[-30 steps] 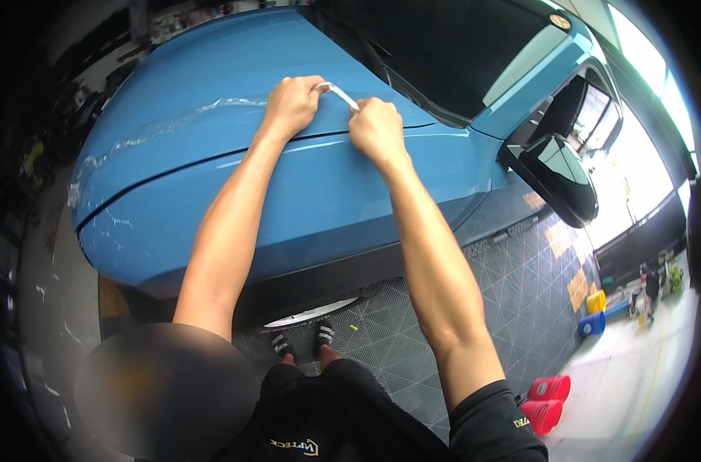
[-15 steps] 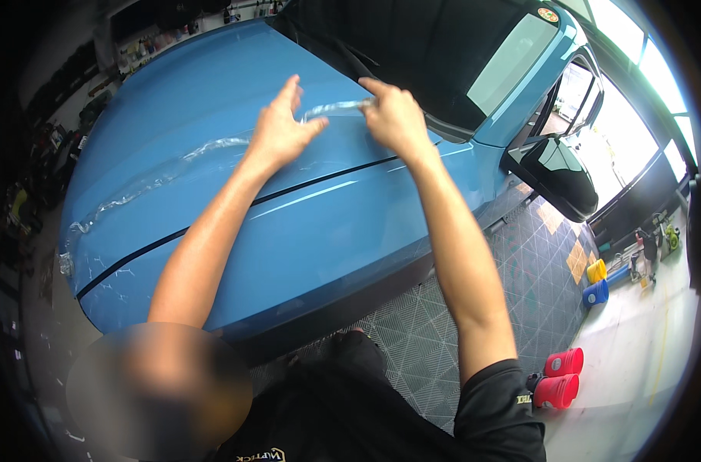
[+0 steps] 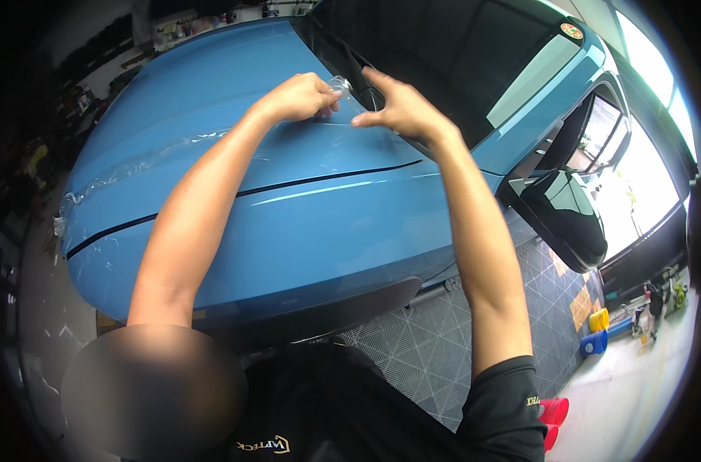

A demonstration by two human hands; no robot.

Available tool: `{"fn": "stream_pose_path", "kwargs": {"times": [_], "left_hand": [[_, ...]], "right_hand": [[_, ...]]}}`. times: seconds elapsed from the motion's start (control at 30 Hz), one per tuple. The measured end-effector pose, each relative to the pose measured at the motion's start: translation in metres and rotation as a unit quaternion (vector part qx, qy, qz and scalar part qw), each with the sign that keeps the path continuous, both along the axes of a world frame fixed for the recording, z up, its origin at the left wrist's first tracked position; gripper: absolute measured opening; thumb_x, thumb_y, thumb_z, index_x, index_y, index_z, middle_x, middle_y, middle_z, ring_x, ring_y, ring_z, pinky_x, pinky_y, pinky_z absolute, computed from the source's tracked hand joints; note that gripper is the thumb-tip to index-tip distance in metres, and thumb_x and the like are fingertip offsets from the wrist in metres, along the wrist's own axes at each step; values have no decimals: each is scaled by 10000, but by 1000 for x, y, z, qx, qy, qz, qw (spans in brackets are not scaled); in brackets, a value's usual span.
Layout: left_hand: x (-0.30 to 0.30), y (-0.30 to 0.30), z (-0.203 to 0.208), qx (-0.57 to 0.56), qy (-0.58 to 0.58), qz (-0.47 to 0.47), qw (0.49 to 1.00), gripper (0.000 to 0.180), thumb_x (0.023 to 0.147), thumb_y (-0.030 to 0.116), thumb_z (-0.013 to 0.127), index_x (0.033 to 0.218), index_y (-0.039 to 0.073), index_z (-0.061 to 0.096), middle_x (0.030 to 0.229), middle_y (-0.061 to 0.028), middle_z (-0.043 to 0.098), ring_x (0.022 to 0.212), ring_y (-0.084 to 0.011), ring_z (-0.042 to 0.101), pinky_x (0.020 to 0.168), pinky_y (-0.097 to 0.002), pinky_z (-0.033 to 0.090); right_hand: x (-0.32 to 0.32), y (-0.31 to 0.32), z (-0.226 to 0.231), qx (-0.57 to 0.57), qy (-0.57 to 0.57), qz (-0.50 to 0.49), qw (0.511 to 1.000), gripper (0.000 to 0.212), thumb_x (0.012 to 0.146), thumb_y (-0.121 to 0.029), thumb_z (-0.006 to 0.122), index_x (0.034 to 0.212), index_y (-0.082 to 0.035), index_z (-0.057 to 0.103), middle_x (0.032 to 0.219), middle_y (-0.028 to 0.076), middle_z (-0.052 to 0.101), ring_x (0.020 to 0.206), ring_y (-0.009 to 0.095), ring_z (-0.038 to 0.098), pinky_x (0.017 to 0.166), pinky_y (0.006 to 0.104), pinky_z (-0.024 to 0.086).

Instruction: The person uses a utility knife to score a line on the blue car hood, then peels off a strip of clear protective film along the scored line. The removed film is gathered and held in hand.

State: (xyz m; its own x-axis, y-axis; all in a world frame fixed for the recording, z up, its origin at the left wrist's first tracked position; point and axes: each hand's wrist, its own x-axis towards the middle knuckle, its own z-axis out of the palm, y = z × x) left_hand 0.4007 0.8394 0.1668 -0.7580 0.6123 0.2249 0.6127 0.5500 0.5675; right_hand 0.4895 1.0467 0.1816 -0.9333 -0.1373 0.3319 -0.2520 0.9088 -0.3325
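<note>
A sheet of clear film lies over the blue car hood, its wrinkled edge running lengthwise down the panel. Near the base of the windshield, my left hand is closed, pinching a curled piece of the film between its fingers. My right hand hovers just to the right of it, thumb and forefinger spread, apparently holding nothing. A dark wiper lies behind the hands on the cowl.
The dark windshield rises beyond my right hand. A black side mirror juts out at right. Yellow and blue buckets stand on the floor, red buckets nearer. Shelved bottles line the back.
My left hand has gone from open to pinching the film, moving farther away and right. My right hand has let go of the film, its fingers now spread. The view has shifted.
</note>
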Motion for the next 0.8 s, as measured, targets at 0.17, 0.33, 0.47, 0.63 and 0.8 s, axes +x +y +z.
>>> {"fn": "stream_pose_path", "kwargs": {"times": [0.17, 0.33, 0.47, 0.63, 0.8], "left_hand": [[29, -4, -26, 65, 49, 50, 995, 360, 1050, 287, 560, 1085, -9, 763, 955, -192, 778, 923, -303, 757, 843, -399, 571], [75, -3, -51, 111, 97, 107, 983, 331, 1031, 291, 565, 1036, 3, 728, 842, -239, 706, 785, -401, 685, 707, -467, 506], [76, 0, -55, 125, 115, 141, 975, 323, 1004, 304, 586, 985, 24, 745, 863, -242, 710, 852, -430, 695, 750, -488, 530], [64, -6, -60, 211, 88, 128, 965, 332, 996, 313, 618, 931, 32, 783, 752, -184, 719, 709, -320, 686, 671, -437, 512], [62, -12, -61, 255, 74, 101, 959, 307, 986, 276, 650, 904, 22, 804, 675, -101, 710, 629, -143, 623, 617, -347, 485]], "right_hand": [[-28, -7, -49, -72, -66, 50, 994, 361, 998, -238, 636, 1263, 0, 698, 1239, 223, 715, 1192, 394, 661, 1054, 400, 509], [-17, -6, -72, -79, 35, 89, 992, 322, 1013, -225, 597, 1266, -73, 726, 1350, 212, 652, 1326, 374, 573, 1130, 443, 444], [-10, -13, -71, -87, 45, 52, 994, 324, 1017, -241, 594, 1248, -57, 729, 1289, 218, 679, 1251, 387, 616, 1087, 452, 472], [15, -27, -69, -123, 39, -14, 992, 310, 1012, -275, 603, 1133, -37, 762, 1036, 248, 733, 1016, 414, 701, 926, 481, 536], [51, -62, -63, -170, 45, -118, 977, 315, 1002, -302, 615, 1085, -49, 783, 879, 260, 734, 867, 391, 734, 818, 463, 546]]}}
